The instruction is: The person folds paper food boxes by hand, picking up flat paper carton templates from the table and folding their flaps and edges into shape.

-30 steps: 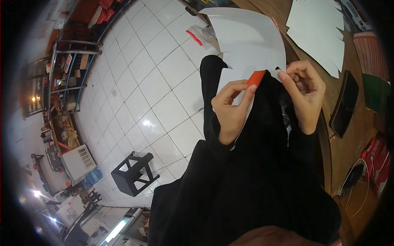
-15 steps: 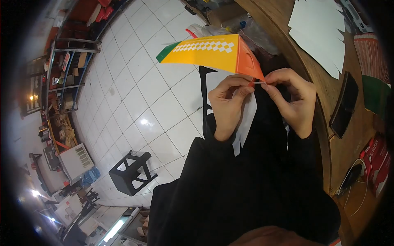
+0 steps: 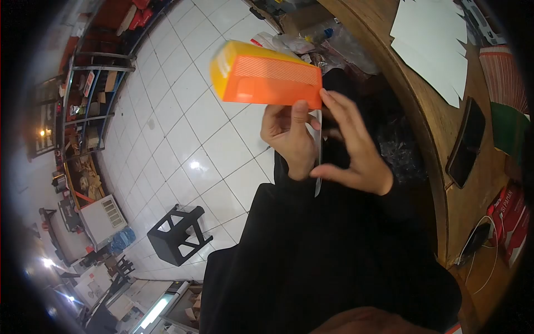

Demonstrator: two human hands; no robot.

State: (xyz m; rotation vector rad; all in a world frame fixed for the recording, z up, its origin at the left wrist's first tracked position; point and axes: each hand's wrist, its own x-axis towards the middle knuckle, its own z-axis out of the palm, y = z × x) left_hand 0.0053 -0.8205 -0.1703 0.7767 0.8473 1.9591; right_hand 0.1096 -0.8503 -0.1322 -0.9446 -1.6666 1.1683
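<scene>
A folded printed card [image 3: 272,83], with an orange panel facing me and a yellow panel behind it, is held up above my lap. My left hand [image 3: 292,136] is closed on its lower edge, the thumb lying against the orange face. A narrow white flap [image 3: 318,150] of the card hangs down between my hands, seen nearly edge-on. To the right, my right hand [image 3: 359,150] is open, with thumb and fingers spread. Its fingertips are at the card's right edge and its thumb is beside the white flap. Some of its fingers are hidden behind the flap.
A curved wooden table [image 3: 439,222] runs along my right, bearing white sheets [image 3: 434,50], a dark phone [image 3: 467,142] and a stack of printed cards [image 3: 500,72]. A black stool [image 3: 177,235] stands on the tiled floor [image 3: 189,150]. Plastic bags [image 3: 345,47] lie ahead.
The card has turned so its orange panel faces me, and its green end is out of sight. My right hand has let go of its pinch, spread its fingers and moved down and left.
</scene>
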